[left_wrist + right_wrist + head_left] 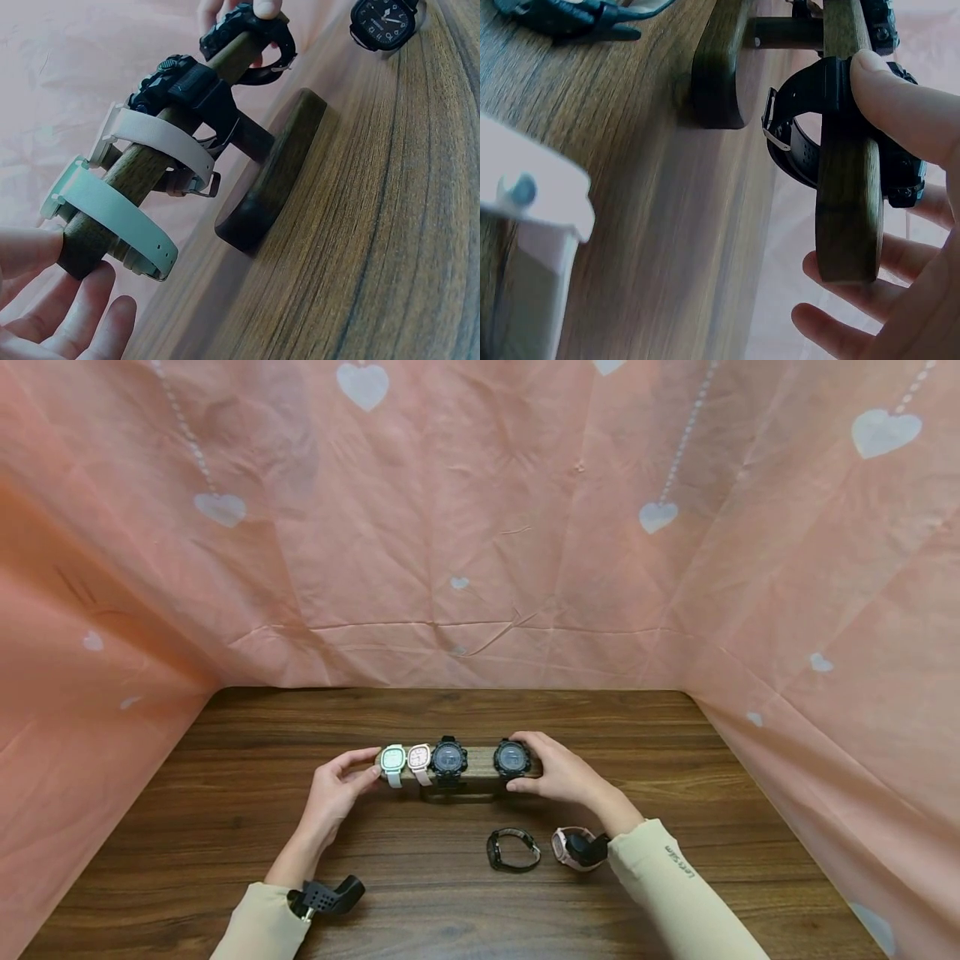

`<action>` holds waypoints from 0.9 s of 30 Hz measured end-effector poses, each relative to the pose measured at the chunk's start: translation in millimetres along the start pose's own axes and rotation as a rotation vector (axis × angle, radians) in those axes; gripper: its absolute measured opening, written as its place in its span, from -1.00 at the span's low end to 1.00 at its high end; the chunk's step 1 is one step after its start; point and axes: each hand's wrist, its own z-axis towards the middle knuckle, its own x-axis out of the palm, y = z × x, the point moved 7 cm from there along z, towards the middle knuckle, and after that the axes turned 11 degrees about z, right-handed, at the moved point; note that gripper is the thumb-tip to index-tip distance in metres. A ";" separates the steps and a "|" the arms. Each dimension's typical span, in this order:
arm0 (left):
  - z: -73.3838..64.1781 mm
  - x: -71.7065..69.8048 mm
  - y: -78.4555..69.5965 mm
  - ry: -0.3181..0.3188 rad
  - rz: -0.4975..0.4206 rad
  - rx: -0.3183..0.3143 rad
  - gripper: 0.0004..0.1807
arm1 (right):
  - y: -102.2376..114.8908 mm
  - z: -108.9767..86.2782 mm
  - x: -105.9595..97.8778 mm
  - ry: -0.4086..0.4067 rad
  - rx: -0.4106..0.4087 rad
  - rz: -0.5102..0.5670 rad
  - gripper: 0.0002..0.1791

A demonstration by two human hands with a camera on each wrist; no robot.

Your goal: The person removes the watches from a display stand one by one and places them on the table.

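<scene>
A wooden watch stand [480, 763] has a horizontal bar raised above its base [281, 176]. My left hand [332, 792] pinches the bar's left end between thumb and fingers. Beside it a mint-green watch [393, 759], a pale pink watch [419, 757] and a black watch [448, 758] sit looped round the bar. At the other end my right hand [564, 774] grips a second black watch [806, 94], its buckled strap around the bar. The right thumb presses on the strap in the right wrist view, with fingers behind the bar.
In front of the stand lie a loose black watch [495, 850] and another pink watch [559, 846], both on the wood-grain table [420, 902]. The right wrist's camera partly overlaps the pink one. Pink cloth [450, 543] with white hearts encloses the back and sides.
</scene>
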 end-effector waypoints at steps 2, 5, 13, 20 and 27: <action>-0.4 0.0 0.1 0.002 0.001 -0.003 -0.60 | -1.8 -1.0 -0.7 0.004 0.003 0.017 -0.22; -0.2 0.0 0.1 0.005 -0.003 -0.002 -0.59 | -4.5 -3.2 -2.6 0.005 0.006 0.039 -0.22; 0.6 -0.4 1.1 0.004 -0.009 0.009 -0.60 | -9.8 -9.1 -9.7 0.004 0.007 0.084 -0.24; 0.6 -0.3 1.9 0.005 -0.003 0.006 -0.61 | -15.2 -12.7 -12.5 -0.003 0.015 0.122 -0.27; -0.5 0.2 -0.4 0.002 0.000 -0.002 -0.60 | -22.4 -16.2 -15.9 -0.008 0.044 0.160 -0.25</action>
